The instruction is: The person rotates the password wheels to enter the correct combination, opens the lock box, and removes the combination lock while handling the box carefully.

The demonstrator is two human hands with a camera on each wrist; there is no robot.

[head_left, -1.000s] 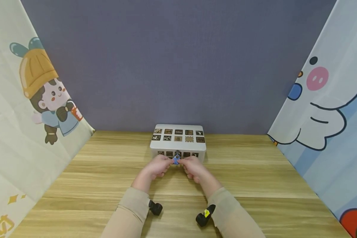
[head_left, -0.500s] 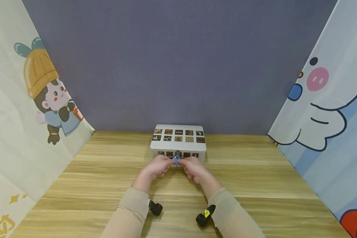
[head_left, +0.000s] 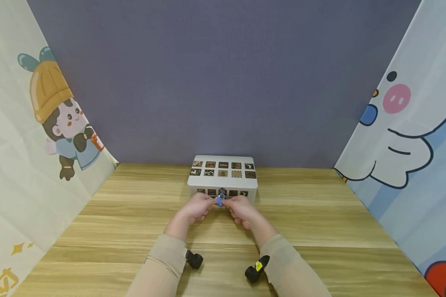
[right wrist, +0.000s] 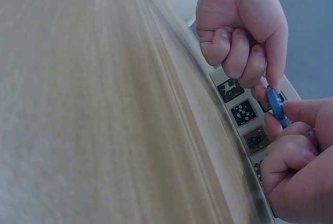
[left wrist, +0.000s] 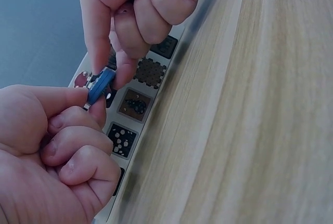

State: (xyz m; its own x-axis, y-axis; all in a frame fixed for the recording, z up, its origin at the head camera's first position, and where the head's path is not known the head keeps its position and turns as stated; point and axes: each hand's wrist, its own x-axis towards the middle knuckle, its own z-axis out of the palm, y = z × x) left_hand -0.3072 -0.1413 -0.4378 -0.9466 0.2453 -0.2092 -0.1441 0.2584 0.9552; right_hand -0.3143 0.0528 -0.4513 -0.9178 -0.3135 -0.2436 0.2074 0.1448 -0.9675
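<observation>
A small blue padlock (head_left: 220,200) with a metal shackle hangs at the clasp on the front of a white box (head_left: 223,181). The box's lid is down, and small square pictures in brown and black decorate it. From the left side, my left hand (head_left: 197,206) pinches the padlock between thumb and forefinger, the other fingers curled in. My right hand (head_left: 243,209) pinches the same padlock from the right in the same manner. In the left wrist view, the padlock's blue body (left wrist: 101,86) shows between both sets of fingertips. Fingers partly cover its face.
The box stands on a wood-grain table (head_left: 300,218), near a grey-blue back panel (head_left: 223,82). Cloth screens with cartoon figures flank the table, one on the left (head_left: 15,136) and one on the right (head_left: 423,156).
Both hands keep hold of the padlock at the clasp. The padlock tilts slightly between the fingers; the box stays in place.
</observation>
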